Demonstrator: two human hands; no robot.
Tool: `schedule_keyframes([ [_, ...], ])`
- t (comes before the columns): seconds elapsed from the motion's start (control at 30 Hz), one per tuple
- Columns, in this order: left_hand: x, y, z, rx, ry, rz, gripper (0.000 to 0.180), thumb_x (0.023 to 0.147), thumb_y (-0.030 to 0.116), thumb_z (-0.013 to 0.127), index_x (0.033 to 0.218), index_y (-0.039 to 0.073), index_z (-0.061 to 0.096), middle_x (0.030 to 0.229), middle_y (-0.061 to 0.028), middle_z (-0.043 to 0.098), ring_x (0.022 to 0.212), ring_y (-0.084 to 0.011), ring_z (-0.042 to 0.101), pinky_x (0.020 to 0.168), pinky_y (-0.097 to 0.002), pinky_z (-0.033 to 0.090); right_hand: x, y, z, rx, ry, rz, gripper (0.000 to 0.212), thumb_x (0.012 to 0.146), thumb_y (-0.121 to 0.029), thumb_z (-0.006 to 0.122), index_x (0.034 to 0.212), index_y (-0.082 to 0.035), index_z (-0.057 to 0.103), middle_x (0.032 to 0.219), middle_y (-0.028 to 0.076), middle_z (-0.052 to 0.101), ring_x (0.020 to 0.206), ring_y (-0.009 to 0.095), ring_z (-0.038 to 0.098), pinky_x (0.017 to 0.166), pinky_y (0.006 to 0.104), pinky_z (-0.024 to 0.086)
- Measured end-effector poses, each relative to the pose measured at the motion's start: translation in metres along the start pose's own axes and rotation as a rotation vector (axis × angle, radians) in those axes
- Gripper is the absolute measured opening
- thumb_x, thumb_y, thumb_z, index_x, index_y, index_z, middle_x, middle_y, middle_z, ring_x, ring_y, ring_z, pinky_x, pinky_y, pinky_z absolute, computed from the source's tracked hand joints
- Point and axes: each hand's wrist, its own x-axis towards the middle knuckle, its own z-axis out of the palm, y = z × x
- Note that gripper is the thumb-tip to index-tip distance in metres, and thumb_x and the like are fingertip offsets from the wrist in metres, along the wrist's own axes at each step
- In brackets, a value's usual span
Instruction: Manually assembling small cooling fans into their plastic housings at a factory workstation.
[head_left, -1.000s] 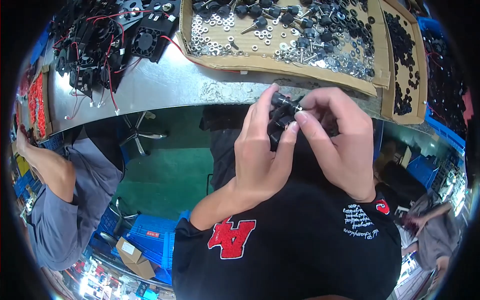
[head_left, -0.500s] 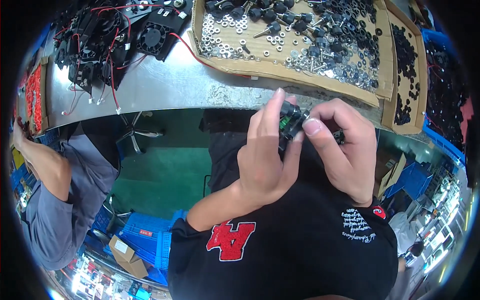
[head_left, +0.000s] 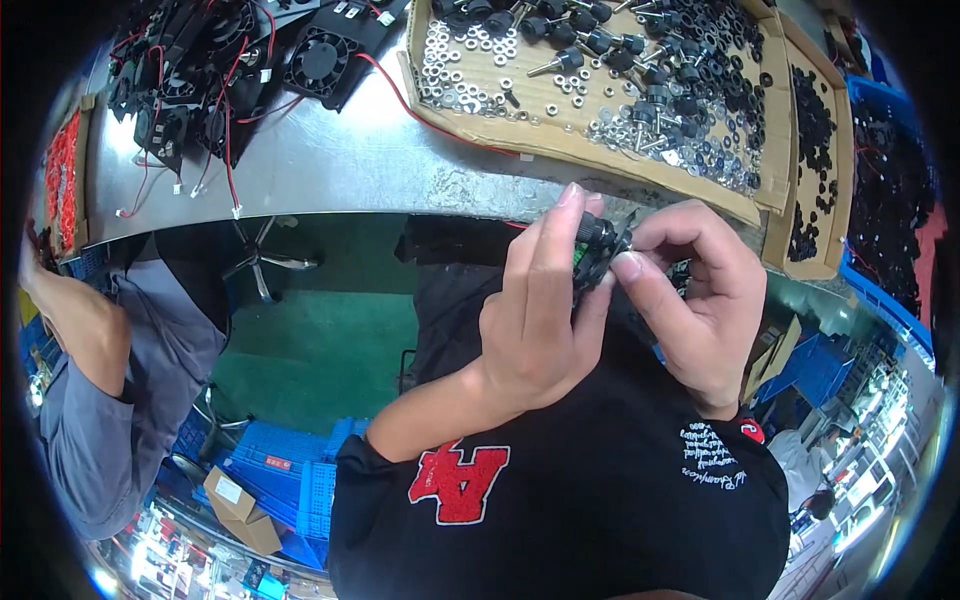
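My left hand (head_left: 530,325) is closed around a small black assembly (head_left: 594,236) with a ribbed round knob and a bit of green at its side. The fingers stand upright along its left side, and the thumb presses from below. At the assembly's right side, my right hand (head_left: 705,300) pinches with thumb and index finger; whatever lies between those fingertips is too small and covered to name. Both hands are raised in front of my body, just off the near edge of the metal table (head_left: 330,170).
Beyond my hands lies a cardboard tray (head_left: 480,118) with black knobs, nuts and washers. Another cardboard tray (head_left: 835,200) holds small black parts. Black fans (head_left: 321,60) with red wires sit at the far left. A co-worker's arm (head_left: 85,320) is at the left; blue crates (head_left: 265,455) stand below.
Both hands have shifted slightly to the right in the picture with the assembly. The right thumb and index finger remain pinched at its side. The view itself has moved a little.
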Motion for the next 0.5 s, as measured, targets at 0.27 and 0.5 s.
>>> schedule_keyframes([
  [0.27, 0.002, 0.003, 0.0, -0.03, -0.03, -0.016, 0.069, 0.08, -0.005, 0.072, 0.14, -0.013, 0.039, 0.127, -0.0256, 0.058, 0.109, -0.0367, 0.064, 0.084, -0.0381, 0.057, 0.0, -0.005, 0.003, 0.104, 0.045, 0.149, 0.015, 0.082, 0.001, 0.071, 0.095, 0.003, 0.062, 0.084, 0.0, 0.06, 0.076, 0.007, 0.052, 0.072, 0.0212, 0.042],
  [0.5, 0.02, 0.012, -0.018, -0.546, -0.265, -0.567, 0.065, 0.084, 0.004, 0.07, 0.141, -0.009, 0.041, 0.124, -0.0233, 0.054, 0.109, -0.033, 0.061, 0.094, -0.0381, 0.048, 0.013, -0.017, -0.009, -0.207, 0.101, -0.035, 0.013, 0.077, 0.001, 0.073, 0.089, 0.002, 0.067, 0.079, 0.003, 0.065, 0.069, 0.009, 0.058, 0.066, 0.0227, 0.046],
])
